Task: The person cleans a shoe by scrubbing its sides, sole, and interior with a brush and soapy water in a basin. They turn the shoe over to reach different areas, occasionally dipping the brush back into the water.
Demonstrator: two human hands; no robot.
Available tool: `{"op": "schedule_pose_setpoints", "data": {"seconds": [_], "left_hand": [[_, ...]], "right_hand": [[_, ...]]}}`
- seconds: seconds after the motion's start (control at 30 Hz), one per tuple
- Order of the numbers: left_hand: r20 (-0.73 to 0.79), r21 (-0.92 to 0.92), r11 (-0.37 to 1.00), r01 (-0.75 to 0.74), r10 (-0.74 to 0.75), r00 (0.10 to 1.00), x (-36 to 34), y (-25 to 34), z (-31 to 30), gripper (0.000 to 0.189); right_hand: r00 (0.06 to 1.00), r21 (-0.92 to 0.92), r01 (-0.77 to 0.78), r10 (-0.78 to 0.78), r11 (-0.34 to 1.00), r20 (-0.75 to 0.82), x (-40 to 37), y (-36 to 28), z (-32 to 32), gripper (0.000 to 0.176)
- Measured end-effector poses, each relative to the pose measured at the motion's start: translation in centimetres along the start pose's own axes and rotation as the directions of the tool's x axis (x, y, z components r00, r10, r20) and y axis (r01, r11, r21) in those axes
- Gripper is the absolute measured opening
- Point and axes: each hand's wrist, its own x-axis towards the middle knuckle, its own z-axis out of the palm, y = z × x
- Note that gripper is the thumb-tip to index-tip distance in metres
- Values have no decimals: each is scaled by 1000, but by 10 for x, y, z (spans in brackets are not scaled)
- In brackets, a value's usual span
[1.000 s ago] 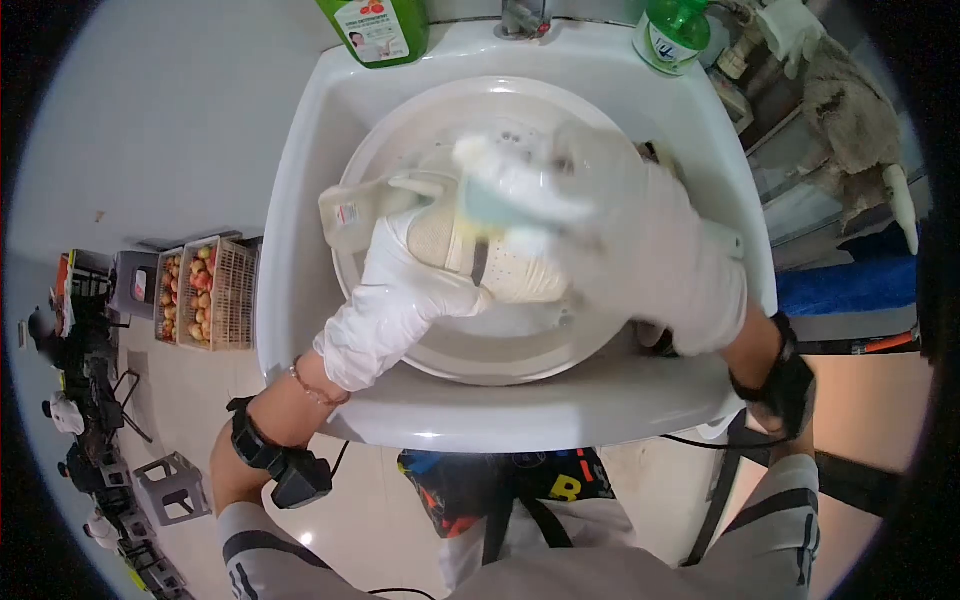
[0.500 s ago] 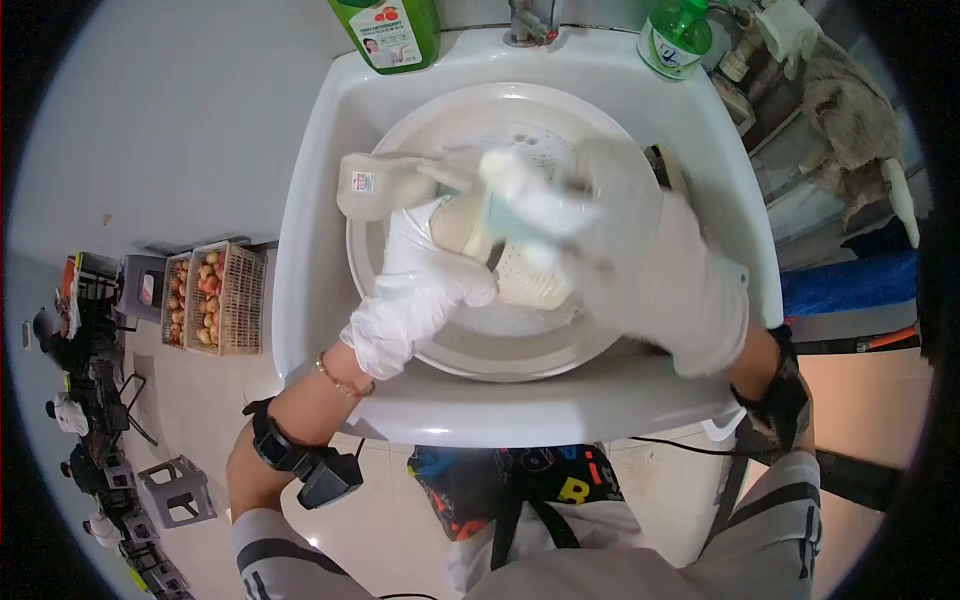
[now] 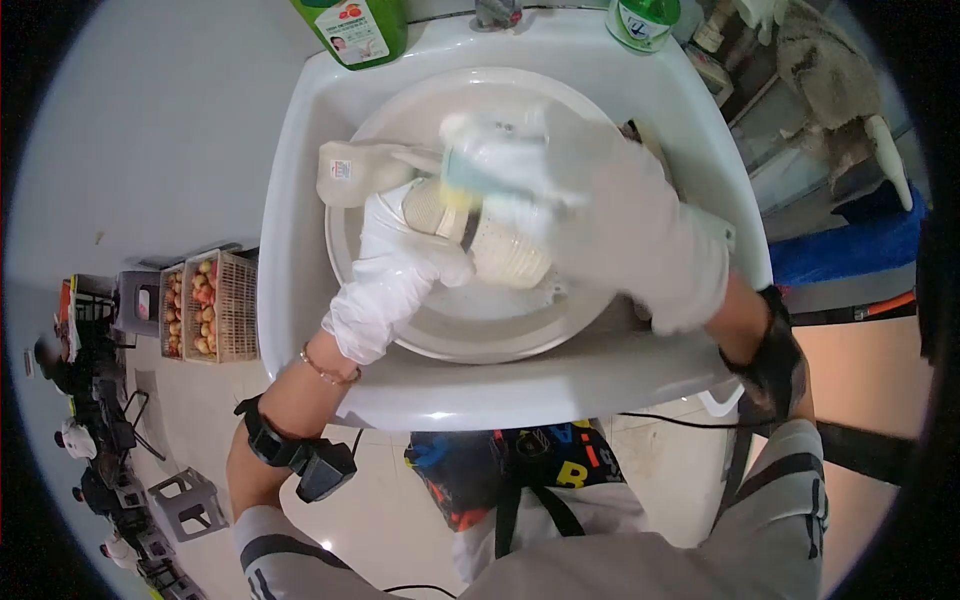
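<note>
My left hand (image 3: 400,265), in a white glove, is wrapped round a cream shoe (image 3: 508,255) with small holes and a dark band, holding it tilted over the white basin (image 3: 480,350). My right hand (image 3: 630,230), also gloved and smeared by motion, grips a pale blue scrubber (image 3: 485,178) with a yellow edge and white foam on it. The scrubber presses close against the shoe's upper side. Left of the shoe, a pale cream item (image 3: 350,172) with a small red-and-white label rests across the basin's rim. Suds float in the basin.
The basin stands in a white sink (image 3: 480,400). Along its back are a green detergent bottle (image 3: 352,35), a faucet (image 3: 497,12) and a green-capped bottle (image 3: 643,22). A grey cloth (image 3: 835,75) hangs at right. Crates of fruit (image 3: 220,305) and a grey stool (image 3: 188,503) stand at left.
The scrubber and my right hand have shifted left and slightly down along the shoe. The whole view has moved a little. My left hand keeps its hold.
</note>
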Motion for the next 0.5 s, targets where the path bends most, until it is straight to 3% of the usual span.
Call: {"op": "schedule_pose_setpoints", "data": {"seconds": [0.03,0.07,0.13,0.17,0.23,0.27,0.33,0.37,0.43,0.5], "left_hand": [[29,4,993,114,-114,993,1,2,-2,48],[34,6,994,113,-114,993,1,0,-2,48],[33,71,996,-56,54,998,1,-7,-3,48],[38,76,996,-51,48,998,3,-6,-4,48],[21,58,998,39,-40,999,5,-4,-5,48],[24,58,998,38,-40,999,5,-6,-4,48],[-4,233,972,18,-18,1000,7,-11,-6,47],[-5,232,972,18,-18,1000,7,-9,-6,47],[-19,64,997,37,-36,999,5,-5,-4,46],[-5,66,997,48,-48,999,4,-1,-1,45]], "right_hand": [[992,88,-128,128,988,-3,1,2,1,42],[991,86,-131,132,988,-6,-4,-4,0,42],[977,32,-158,151,987,151,5,-35,-13,43],[976,35,-166,159,986,149,2,-23,-7,43],[999,-63,-18,21,998,38,-2,5,7,47],[999,-66,-21,23,998,38,-4,3,9,47],[984,20,57,-53,998,-173,6,-14,6,40],[998,-24,-55,55,998,32,0,-27,0,46],[1000,-60,-10,10,998,-4,-3,-1,5,47],[998,-101,43,-47,994,-35,-5,5,7,48]]}}
